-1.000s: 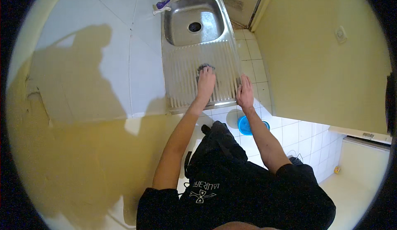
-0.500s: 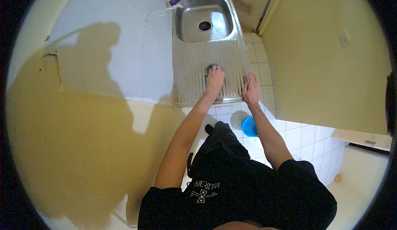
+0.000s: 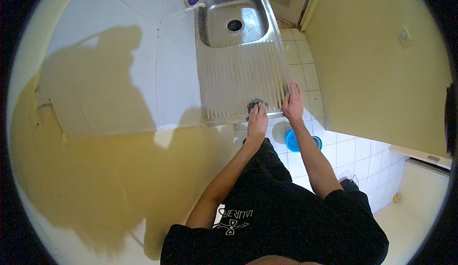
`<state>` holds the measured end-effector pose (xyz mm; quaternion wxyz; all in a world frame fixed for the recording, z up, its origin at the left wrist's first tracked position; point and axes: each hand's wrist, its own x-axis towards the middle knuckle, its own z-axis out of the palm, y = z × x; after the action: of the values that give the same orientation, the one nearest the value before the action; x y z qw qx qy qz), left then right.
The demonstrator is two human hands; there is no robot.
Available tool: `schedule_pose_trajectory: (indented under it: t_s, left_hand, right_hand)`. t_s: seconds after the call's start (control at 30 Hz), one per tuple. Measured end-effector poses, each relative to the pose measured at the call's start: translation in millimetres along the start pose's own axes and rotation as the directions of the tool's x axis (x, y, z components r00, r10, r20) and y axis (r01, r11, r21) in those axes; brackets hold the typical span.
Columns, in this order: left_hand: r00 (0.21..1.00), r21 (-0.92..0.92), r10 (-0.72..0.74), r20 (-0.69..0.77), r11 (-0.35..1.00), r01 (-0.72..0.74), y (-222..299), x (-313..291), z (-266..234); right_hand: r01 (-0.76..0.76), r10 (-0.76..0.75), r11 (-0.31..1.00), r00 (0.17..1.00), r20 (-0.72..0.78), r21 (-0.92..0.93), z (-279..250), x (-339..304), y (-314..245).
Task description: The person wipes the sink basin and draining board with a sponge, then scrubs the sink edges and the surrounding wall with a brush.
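My left hand (image 3: pixel 258 122) is closed over a dark, curly metal scouring pad (image 3: pixel 254 102). It presses the pad on the ribbed drainboard (image 3: pixel 234 81) of a stainless steel sink unit, close to the near edge. Fingers stretched forward, my right hand (image 3: pixel 294 105) lies along the unit's right edge by the near corner. Farther off, the steel sink basin (image 3: pixel 222 14) has a dark round drain (image 3: pixel 234 25) in its floor.
A white tap with a purple part (image 3: pixel 194 1) juts from the left wall over the basin. On the tiled floor (image 3: pixel 350 155) stands a blue basin (image 3: pixel 292 142), partly behind my right forearm. A yellowish panel (image 3: pixel 377 74) rises at right.
My left hand has drawn the scouring pad toward me and slightly right, from mid-drainboard to near its front edge. My right hand stays at the right edge. The view has shifted slightly.
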<state>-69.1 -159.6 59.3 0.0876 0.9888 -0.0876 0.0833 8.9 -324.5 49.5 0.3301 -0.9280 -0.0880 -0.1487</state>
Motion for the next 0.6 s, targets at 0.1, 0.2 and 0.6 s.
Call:
schedule_pose_trajectory:
  t_s: [0.1, 0.2, 0.6]
  left_hand:
    - [0.993, 0.056, -0.037, 0.109, 0.998, 0.031, -1.8, 25.9, -3.9]
    - [0.998, 0.175, 0.027, 0.057, 0.984, -0.037, -9.4, 63.5, -6.8]
    - [0.998, 0.295, 0.065, -0.018, 0.954, -0.057, -81.6, 248.1, 28.4]
  right_hand:
    - [-0.009, 0.009, 1.000, 1.000, -0.002, -0.011, -1.2, 0.1, -0.4]
    - [-0.016, 0.016, 1.000, 1.000, 0.004, -0.024, -3.4, -2.1, 4.2]
    - [-0.035, 0.035, 0.999, 0.998, 0.048, 0.001, -3.7, -1.6, 4.7]
